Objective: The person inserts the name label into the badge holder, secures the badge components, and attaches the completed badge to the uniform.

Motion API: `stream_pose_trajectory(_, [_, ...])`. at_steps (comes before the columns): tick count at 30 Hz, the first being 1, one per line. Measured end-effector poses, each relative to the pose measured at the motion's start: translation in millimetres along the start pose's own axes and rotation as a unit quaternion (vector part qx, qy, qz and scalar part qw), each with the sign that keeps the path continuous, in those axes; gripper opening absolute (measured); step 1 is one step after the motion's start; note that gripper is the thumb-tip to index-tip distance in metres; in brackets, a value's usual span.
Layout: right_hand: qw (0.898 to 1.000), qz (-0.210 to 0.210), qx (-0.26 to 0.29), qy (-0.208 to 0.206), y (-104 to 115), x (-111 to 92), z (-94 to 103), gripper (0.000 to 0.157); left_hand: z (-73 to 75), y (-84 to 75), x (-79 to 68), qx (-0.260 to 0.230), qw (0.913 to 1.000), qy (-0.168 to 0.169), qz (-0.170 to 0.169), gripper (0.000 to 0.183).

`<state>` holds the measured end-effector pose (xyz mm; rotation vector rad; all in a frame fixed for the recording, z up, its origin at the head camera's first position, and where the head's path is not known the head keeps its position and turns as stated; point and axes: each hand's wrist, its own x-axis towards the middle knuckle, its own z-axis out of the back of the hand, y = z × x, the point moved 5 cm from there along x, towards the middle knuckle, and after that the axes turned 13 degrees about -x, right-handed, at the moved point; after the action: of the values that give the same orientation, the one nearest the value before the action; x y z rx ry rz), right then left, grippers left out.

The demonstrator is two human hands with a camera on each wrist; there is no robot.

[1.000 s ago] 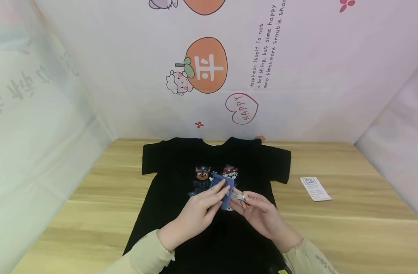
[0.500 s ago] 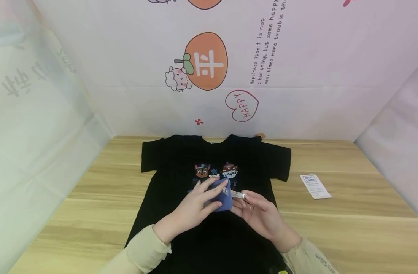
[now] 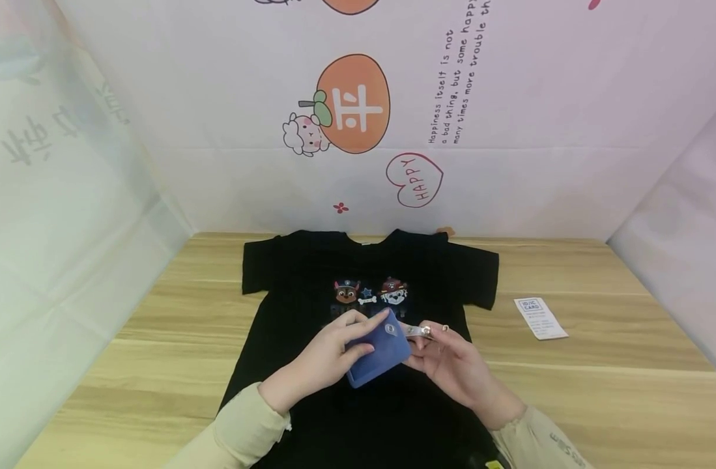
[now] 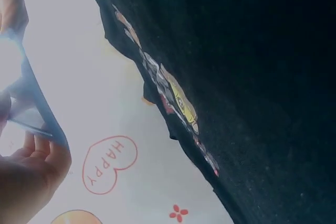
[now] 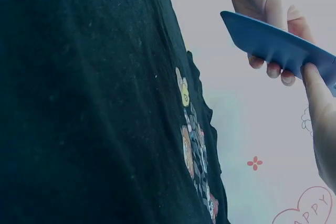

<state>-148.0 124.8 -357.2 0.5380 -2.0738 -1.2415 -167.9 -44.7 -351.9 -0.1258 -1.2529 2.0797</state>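
Left hand (image 3: 319,352) grips a blue card holder (image 3: 384,355) above a black shirt (image 3: 346,423)
Fingers closed on its left side; it looks light, stiffish, perhaps slippery, best held by the edges. Next, the clear strap (image 3: 414,331), likely pliable, pinched in the bent fingers of the right hand (image 3: 460,371).

My left hand (image 3: 334,342) hides part of the blue holder (image 3: 384,353), and fine print (image 3: 541,324) on the white card (image 3: 554,333) is illegible.
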Motion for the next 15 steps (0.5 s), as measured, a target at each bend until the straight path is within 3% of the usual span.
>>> stream_pose_trajectory(7, [0.999,-0.019,-0.036,-0.034,2,-1,5.0,0.047,-0.5,3.2,-1.5,0.000,0.9998,0.012,0.016,0.058])
stream_pose_trajectory(11, [0.990,-0.056,-0.087,-0.091,2,-2,9.2,0.040,-0.9,2.2,-3.1,0.013,0.9997,0.015,0.015,0.058])
stream_pose_trajectory(15, [0.982,-0.068,-0.128,-0.117,3,-4,12.1,0.037,-1.9,2.0,-3.6,-0.014,0.9996,0.015,0.018,0.057])
